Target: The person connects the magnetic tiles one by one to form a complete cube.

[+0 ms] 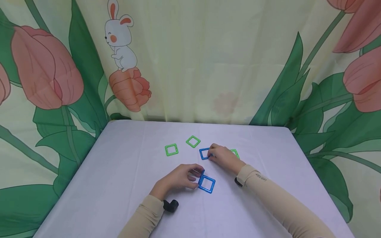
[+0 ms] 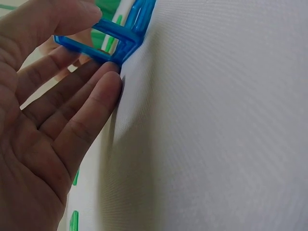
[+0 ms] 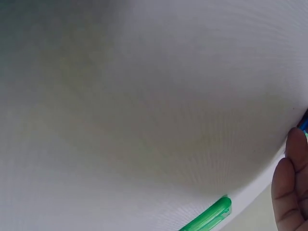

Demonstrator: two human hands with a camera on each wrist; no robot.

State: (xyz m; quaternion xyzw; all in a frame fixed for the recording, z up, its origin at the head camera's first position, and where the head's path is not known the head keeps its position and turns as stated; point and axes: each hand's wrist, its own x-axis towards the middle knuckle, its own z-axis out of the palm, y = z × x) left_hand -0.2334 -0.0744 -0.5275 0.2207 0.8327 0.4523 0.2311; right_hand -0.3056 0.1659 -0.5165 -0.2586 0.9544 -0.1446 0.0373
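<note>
My left hand [image 1: 180, 178] pinches a blue square magnetic tile [image 2: 115, 30] that stands on edge, thumb on one side and fingers on the other. Its lower edge meets a second blue tile [image 1: 205, 190] lying flat on the table. Farther back, my right hand [image 1: 224, 157] has its fingertips on the right side of another blue tile [image 1: 200, 154], partly covering it. In the right wrist view, only a sliver of blue shows by the fingertips [image 3: 297, 144]. A green tile [image 1: 236, 153] lies partly hidden behind the right hand.
Two more green tiles lie on the white-covered table [image 1: 98, 185]: one at the left [image 1: 171, 144], one turned like a diamond [image 1: 190, 138] farther back. A curtain [image 1: 190, 66] printed with tulips and a rabbit hangs behind the table.
</note>
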